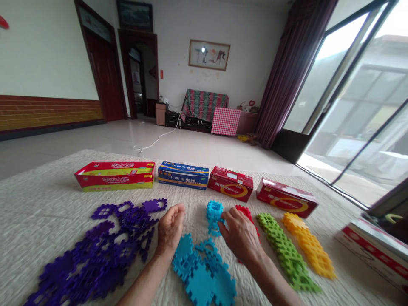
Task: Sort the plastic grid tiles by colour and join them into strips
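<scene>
My left hand (171,226) is held over the mat with its fingers curled in, and no piece shows in it. To its left lies a loose pile of purple interlocking plastic pieces (105,250). My right hand (241,231) has its thumb and forefinger bent around the right edge of a short row of light-blue interlocking pieces (214,212). More light-blue pieces (200,278) are spread between my forearms. Red interlocking pieces (244,209) lie partly hidden under my right hand. Beyond it are a green row (280,242) and a yellow row (310,246).
Along the far side stand a red-and-yellow box (116,182), a blue box (183,180) and two dark-red boxes (231,185). Another red-and-white box (372,250) sits at the right. All rest on a cream quilted mat (60,204) on a tiled floor.
</scene>
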Demonstrator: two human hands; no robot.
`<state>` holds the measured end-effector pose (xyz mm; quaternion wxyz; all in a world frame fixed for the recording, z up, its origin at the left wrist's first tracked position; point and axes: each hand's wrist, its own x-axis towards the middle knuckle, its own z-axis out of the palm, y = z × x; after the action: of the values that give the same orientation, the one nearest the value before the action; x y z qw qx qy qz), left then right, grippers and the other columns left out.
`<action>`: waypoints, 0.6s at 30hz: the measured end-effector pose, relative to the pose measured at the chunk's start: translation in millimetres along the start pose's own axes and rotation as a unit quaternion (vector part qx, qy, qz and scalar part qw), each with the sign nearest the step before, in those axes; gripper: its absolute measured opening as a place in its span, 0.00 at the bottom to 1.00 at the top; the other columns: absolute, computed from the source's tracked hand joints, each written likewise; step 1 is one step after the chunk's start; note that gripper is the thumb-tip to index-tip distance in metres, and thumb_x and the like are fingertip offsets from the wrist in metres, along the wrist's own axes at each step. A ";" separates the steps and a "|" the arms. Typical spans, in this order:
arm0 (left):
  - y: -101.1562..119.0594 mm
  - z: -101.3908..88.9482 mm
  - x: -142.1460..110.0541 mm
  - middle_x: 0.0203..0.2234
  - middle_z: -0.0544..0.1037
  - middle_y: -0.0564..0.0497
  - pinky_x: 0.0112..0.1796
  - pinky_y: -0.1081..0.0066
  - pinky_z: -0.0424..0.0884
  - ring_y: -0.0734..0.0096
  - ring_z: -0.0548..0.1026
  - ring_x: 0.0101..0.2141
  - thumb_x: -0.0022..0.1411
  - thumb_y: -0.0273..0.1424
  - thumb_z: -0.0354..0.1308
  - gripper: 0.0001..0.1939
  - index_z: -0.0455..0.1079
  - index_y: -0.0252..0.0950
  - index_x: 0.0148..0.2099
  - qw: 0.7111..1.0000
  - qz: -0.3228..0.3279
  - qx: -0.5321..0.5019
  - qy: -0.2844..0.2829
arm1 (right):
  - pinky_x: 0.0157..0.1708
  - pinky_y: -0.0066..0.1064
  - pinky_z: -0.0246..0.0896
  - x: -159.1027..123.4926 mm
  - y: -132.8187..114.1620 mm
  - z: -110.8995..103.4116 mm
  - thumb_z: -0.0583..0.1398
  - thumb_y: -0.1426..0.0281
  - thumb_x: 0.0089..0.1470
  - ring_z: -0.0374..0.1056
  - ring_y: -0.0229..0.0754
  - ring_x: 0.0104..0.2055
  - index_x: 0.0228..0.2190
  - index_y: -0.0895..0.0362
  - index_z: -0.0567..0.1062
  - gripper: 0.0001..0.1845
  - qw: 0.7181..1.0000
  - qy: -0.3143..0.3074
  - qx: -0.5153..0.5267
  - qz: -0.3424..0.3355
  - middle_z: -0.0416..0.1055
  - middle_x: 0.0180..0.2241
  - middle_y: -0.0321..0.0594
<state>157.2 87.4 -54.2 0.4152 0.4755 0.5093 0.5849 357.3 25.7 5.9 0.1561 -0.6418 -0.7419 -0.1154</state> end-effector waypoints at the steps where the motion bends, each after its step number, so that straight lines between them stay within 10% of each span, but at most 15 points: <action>1: 0.1 0.0 0.1 0.34 0.80 0.47 0.38 0.67 0.72 0.61 0.77 0.37 0.53 0.42 0.57 0.17 0.74 0.36 0.40 1.000 -0.001 0.000 -0.001 | 0.33 0.31 0.53 0.2 0.3 1.6 0.57 0.68 0.59 0.65 0.42 0.35 0.31 0.55 0.72 0.06 1.000 0.001 -0.004 0.001 0.69 0.33 0.40; 18: -1.2 1.3 0.9 0.34 0.81 0.48 0.40 0.67 0.72 0.61 0.78 0.38 0.52 0.41 0.58 0.16 0.75 0.36 0.39 1.000 0.002 -0.004 0.007 | 0.35 0.32 0.54 4.9 0.1 3.5 0.56 0.69 0.59 0.65 0.44 0.35 0.30 0.55 0.72 0.07 1.000 0.010 -0.025 -0.001 0.68 0.33 0.41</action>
<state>158.3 88.7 -55.2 0.4121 0.4706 0.5091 0.5912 356.5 31.5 4.5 0.1476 -0.6436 -0.7378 -0.1402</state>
